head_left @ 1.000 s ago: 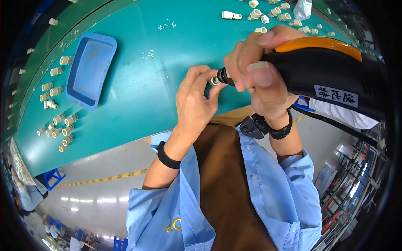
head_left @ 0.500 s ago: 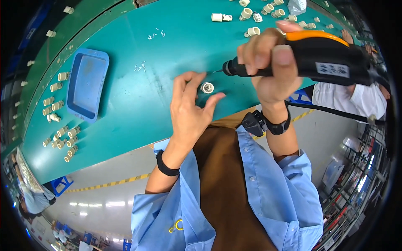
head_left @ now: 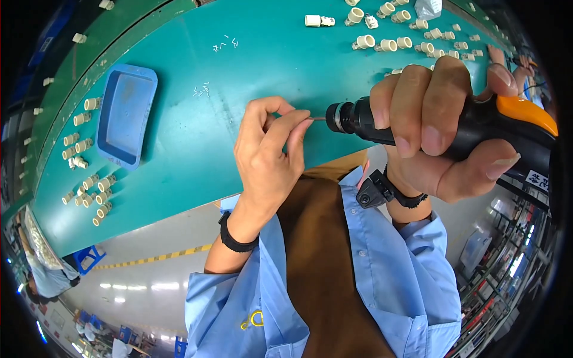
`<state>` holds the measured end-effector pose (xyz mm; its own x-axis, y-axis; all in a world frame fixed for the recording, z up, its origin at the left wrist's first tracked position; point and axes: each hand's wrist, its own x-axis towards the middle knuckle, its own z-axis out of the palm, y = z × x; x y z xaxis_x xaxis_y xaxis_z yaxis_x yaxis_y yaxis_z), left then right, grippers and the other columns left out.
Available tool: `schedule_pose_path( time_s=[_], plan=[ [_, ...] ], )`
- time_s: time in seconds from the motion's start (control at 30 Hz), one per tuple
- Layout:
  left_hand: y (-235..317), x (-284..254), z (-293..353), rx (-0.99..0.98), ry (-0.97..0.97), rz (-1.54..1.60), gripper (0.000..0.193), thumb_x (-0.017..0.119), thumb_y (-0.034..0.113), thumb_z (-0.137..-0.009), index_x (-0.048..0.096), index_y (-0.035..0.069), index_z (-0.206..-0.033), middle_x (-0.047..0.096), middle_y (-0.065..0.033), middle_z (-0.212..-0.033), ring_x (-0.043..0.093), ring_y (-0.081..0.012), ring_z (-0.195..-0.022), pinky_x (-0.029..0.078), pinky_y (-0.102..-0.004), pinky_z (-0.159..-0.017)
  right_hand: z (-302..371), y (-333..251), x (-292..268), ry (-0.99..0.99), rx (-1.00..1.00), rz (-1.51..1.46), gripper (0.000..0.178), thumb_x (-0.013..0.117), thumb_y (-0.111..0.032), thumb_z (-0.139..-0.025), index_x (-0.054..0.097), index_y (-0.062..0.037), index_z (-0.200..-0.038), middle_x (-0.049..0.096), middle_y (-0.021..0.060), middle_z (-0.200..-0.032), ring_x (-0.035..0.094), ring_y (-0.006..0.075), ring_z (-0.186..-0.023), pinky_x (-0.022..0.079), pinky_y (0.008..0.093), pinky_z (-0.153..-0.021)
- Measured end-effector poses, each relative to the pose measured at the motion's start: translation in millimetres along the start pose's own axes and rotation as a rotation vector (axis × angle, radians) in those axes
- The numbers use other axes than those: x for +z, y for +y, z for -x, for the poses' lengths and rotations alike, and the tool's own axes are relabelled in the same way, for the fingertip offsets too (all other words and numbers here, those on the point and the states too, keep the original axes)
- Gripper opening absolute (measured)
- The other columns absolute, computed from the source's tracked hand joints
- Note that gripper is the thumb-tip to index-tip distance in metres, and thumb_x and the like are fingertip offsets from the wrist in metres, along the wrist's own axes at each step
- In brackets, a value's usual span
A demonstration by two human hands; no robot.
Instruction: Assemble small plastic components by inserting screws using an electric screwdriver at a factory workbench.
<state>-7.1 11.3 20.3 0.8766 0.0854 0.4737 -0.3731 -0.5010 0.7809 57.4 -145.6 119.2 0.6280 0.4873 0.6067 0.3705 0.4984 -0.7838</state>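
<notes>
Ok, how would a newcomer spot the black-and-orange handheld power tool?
Over the flat green tabletop, find the bare right hand. It grips a thick, black, cylindrical power tool with a thin metal bit pointing left. Its bright orange patch sets it apart from the cream cylindrical fittings beyond.

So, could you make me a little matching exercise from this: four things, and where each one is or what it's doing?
1. Blue tray
2. Black-and-orange power tool
3. Left hand
4. Small white pieces

A. fingertips at the tool's thin shaft
B. scattered loosely on the green tabletop
C. gripped by the right hand
D. pale fittings along its left side

Pairs: 1-D, 2-C, 3-A, 4-B
</notes>
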Motion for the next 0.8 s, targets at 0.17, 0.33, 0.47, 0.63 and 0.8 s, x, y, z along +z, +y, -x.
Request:
schedule_pose_path(
  time_s=[0.17, 0.33, 0.47, 0.63, 0.8],
  plan=[
    [0.4, -7.1, -3.1, 0.125, -0.051, -0.131, 0.023, 0.075, -0.001, -0.065, 0.065, 0.003, -0.086, 0.054, -0.0048, -0.088, 0.049, -0.0170, -0.060, 0.040, -0.0312, -0.054, 7.8, -6.7, 3.6, 0.035, 0.019, 0.017, 0.052, 0.049, -0.047, -0.093, 0.038, -0.0164, -0.133, 0.047, -0.0012, -0.075, 0.048, 0.0122, -0.059, 0.041, 0.0319, -0.061],
    [13.3, -19.5, -8.3, 0.184, -0.166, -0.222, 0.028, 0.076, 0.002, -0.064, 0.064, 0.003, -0.089, 0.054, -0.0051, -0.089, 0.051, -0.0193, -0.064, 0.042, -0.0328, -0.057, 14.5, -9.8, 12.4, 0.077, 0.038, 0.039, 0.053, 0.051, -0.046, -0.092, 0.038, -0.0160, -0.134, 0.048, -0.0005, -0.075, 0.048, 0.0127, -0.059, 0.041, 0.0318, -0.060],
    [17.9, -18.2, -8.1, -0.045, -0.200, -0.084, 0.030, 0.076, 0.002, -0.066, 0.062, 0.002, -0.092, 0.056, -0.0057, -0.091, 0.053, -0.0212, -0.065, 0.044, -0.0334, -0.059, 15.6, -11.7, 10.4, 0.106, 0.050, 0.060, 0.054, 0.053, -0.046, -0.092, 0.037, -0.0157, -0.134, 0.049, 0.0001, -0.074, 0.048, 0.0130, -0.058, 0.041, 0.0318, -0.059],
    [-6.9, 3.8, 8.1, -0.136, -0.125, 0.025, 0.030, 0.076, 0.000, -0.067, 0.061, 0.002, -0.093, 0.058, -0.0077, -0.094, 0.057, -0.0229, -0.068, 0.047, -0.0339, -0.060, 12.7, 1.6, 16.6, 0.143, 0.078, 0.076, 0.056, 0.055, -0.045, -0.091, 0.037, -0.0153, -0.135, 0.049, 0.0008, -0.074, 0.049, 0.0135, -0.057, 0.041, 0.0317, -0.058],
    [-13.6, 9.4, 11.2, -0.123, -0.097, 0.072, 0.032, 0.076, -0.003, -0.066, 0.061, 0.003, -0.093, 0.059, -0.0089, -0.094, 0.058, -0.0229, -0.067, 0.047, -0.0329, -0.057, 11.9, 4.5, 18.6, 0.185, 0.100, 0.103, 0.057, 0.056, -0.044, -0.091, 0.036, -0.0149, -0.135, 0.050, 0.0015, -0.074, 0.049, 0.0139, -0.057, 0.041, 0.0317, -0.058]
  ],
)
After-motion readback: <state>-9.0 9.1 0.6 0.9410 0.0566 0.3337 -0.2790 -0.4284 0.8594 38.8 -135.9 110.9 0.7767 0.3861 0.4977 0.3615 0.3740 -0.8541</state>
